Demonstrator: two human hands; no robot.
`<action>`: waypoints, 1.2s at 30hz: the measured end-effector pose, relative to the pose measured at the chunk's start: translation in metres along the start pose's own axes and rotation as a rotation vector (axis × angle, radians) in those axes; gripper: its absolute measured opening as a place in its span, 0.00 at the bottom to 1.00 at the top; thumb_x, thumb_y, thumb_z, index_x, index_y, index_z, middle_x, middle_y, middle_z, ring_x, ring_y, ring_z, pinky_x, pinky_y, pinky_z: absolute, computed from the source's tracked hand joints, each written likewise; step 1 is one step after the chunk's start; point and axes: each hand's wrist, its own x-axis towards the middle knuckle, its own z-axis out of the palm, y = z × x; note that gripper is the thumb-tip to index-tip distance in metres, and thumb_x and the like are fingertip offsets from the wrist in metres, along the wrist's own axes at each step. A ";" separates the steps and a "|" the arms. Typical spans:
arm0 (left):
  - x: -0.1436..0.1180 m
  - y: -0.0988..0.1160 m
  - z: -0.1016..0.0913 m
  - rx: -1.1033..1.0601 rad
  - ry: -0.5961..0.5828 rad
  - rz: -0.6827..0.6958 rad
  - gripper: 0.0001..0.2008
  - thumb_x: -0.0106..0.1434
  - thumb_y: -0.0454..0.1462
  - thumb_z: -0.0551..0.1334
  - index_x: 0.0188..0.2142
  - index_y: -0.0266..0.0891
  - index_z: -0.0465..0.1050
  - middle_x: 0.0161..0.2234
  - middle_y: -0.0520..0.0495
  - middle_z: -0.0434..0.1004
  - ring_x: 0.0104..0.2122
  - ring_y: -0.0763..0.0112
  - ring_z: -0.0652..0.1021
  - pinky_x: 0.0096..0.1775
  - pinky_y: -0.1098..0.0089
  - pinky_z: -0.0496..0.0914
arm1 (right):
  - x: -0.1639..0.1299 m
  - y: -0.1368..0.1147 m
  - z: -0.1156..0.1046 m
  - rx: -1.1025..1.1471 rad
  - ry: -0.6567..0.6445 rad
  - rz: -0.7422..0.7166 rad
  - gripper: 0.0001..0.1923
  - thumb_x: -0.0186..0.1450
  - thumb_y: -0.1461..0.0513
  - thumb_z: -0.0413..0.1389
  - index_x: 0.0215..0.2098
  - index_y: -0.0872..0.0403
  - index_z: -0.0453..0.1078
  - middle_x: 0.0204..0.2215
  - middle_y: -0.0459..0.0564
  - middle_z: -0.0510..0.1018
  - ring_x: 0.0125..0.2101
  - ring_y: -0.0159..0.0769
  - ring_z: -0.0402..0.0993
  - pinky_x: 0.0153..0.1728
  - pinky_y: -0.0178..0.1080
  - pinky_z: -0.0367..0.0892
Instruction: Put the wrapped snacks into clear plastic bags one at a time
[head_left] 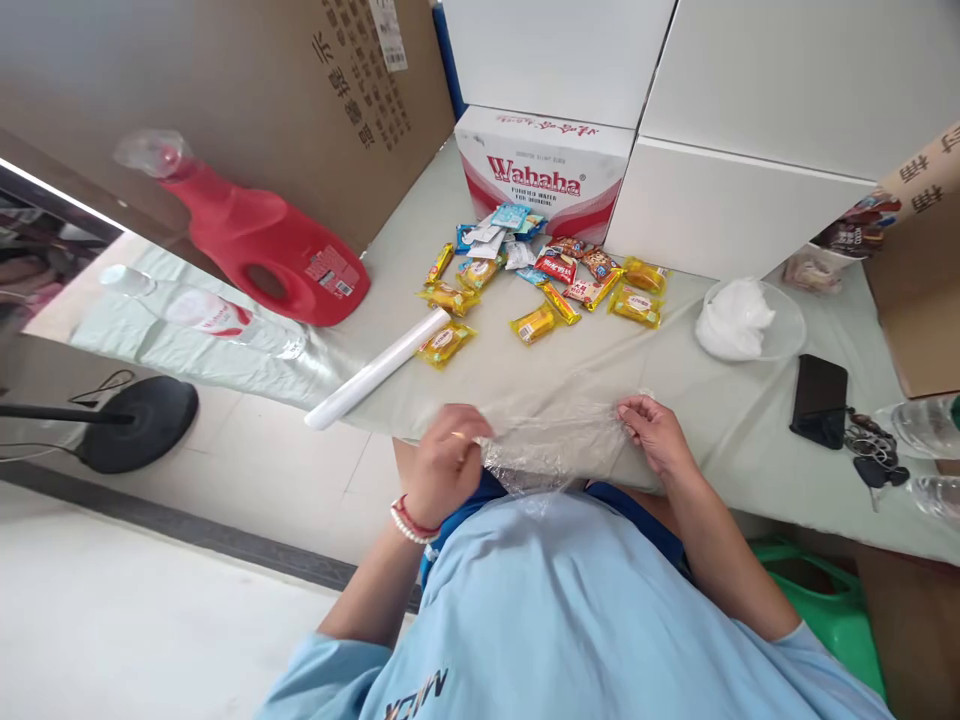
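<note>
- The left hand (448,455) and the right hand (654,432) each pinch one end of a clear plastic bag (559,440) at the near edge of the worktop (720,400); fingers are closed on the film, thumbs on top.
- The bag lies crumpled and stretched between the two hands, partly flat on the worktop and partly hanging over its edge toward the person's lap.
- The step in hand looks like getting the bag open or spread: both hands work its upper edge, and nothing is inside it as far as the film shows.
- Beyond the bag, toward the back of the worktop, lies a loose heap of snack packets (547,285), mostly yellow, with red and blue ones among them, untouched.
- A white roll (379,368) lies slantwise beyond and to the left of the bag, one end past the worktop's edge.
- Behind the snack packets stands a Wahaha box (544,170).
- Right of the bag: a clear bowl (787,335) with something white in it, then a phone (819,400) and keys (870,450).
- Far left of the bag, a red jug (262,250) lies on its side.
- The next move, I judge, calls for rubbing the two layers of film apart to find the mouth, then keeping one hand on the rim so the other is free; thin film clings and may tear if pulled hard.
</note>
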 end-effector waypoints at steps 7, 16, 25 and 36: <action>0.064 -0.025 0.088 0.276 -0.389 0.160 0.15 0.71 0.34 0.52 0.44 0.41 0.78 0.51 0.40 0.81 0.58 0.57 0.74 0.56 0.52 0.66 | 0.045 -0.024 -0.045 -0.359 -0.265 -0.025 0.19 0.55 0.50 0.66 0.38 0.54 0.74 0.25 0.43 0.74 0.22 0.29 0.62 0.22 0.32 0.58; 0.048 -0.039 0.127 0.545 -0.365 -0.168 0.28 0.76 0.45 0.45 0.71 0.39 0.58 0.72 0.38 0.57 0.71 0.55 0.60 0.69 0.38 0.46 | 0.047 -0.057 -0.056 -0.931 0.428 -0.609 0.21 0.67 0.60 0.54 0.57 0.56 0.71 0.51 0.63 0.75 0.48 0.50 0.74 0.54 0.53 0.70; 0.041 -0.049 0.110 0.601 -0.382 -0.261 0.30 0.77 0.47 0.43 0.73 0.40 0.54 0.73 0.39 0.54 0.72 0.55 0.57 0.69 0.35 0.42 | -0.019 0.028 -0.002 -1.168 -0.293 -0.706 0.31 0.74 0.54 0.51 0.73 0.50 0.57 0.74 0.55 0.53 0.73 0.50 0.47 0.70 0.55 0.55; 0.029 -0.058 0.100 0.493 -0.361 -0.157 0.31 0.76 0.51 0.45 0.73 0.44 0.52 0.73 0.43 0.55 0.73 0.54 0.56 0.70 0.36 0.41 | -0.018 0.002 -0.091 -0.975 -0.254 -0.496 0.18 0.71 0.49 0.52 0.54 0.39 0.78 0.57 0.53 0.79 0.57 0.55 0.76 0.57 0.63 0.72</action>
